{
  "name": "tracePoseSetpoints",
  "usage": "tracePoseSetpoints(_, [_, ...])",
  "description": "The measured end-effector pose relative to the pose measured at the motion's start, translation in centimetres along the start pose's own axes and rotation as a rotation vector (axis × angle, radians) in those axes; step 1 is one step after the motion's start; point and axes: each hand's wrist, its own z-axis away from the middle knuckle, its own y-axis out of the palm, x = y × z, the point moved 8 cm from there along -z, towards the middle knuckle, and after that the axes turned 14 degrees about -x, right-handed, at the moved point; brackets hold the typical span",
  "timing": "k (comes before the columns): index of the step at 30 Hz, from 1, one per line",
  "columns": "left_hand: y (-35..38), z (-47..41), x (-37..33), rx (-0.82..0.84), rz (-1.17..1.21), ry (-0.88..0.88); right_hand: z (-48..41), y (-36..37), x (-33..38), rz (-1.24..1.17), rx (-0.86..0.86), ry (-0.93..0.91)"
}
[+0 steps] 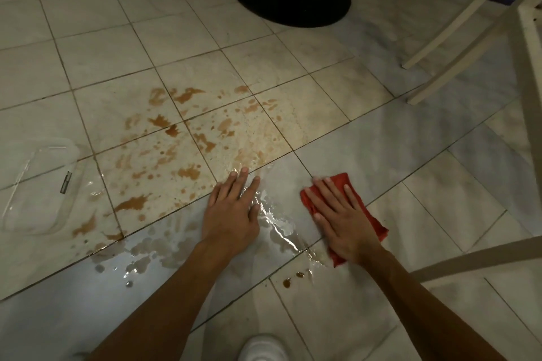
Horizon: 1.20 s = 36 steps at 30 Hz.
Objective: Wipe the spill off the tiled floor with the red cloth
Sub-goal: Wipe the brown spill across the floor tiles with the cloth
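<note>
The red cloth lies folded on the glossy tiled floor at the spill's right edge, pinned under the flat, spread right hand; soft and light, it should slide best pressed from above. The left hand rests open on wet, slippery-looking tile, brown splashes beyond

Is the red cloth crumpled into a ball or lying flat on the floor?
Flat: the red cloth lies on the tiled floor under the right hand, whose straight fingers press it down.
</note>
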Motion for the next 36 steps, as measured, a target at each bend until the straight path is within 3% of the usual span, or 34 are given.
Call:
tracePoseSetpoints(5, [0.2, -0.1, -0.1, -0.001, 0.007, -0.018, -1.9, 0.0, 0.0, -0.028, 0.019, 0.282])
tracePoseSetpoints(12, [0.0, -0.1, -0.2, -0.028, -0.009, -0.026, 3.9, -0.4, 2.4, -0.022, -0.029, 0.035])
tracePoseSetpoints(18, [-0.1, 0.0, -0.5, -0.047, -0.005, -0.058, 1.7, -0.3, 1.2, -0.008, -0.038, 0.417])
tracePoseSetpoints(24, [-0.4, 0.1, -0.6, -0.044, -0.003, -0.031, 6.7, -0.5, 4.7, -0.014, -0.035, 0.204])
tracePoseSetpoints(30, [-0.5, 0.3, -1.0, -0.048, -0.002, -0.045, 4.3, -0.3, 1.9, 0.009, -0.011, 0.495])
tracePoseSetpoints(36, [-0.6, 0.3, -0.8, -0.052, 0.000, -0.026, 7.0, -0.2, 5.7, -0.027, -0.032, 0.228])
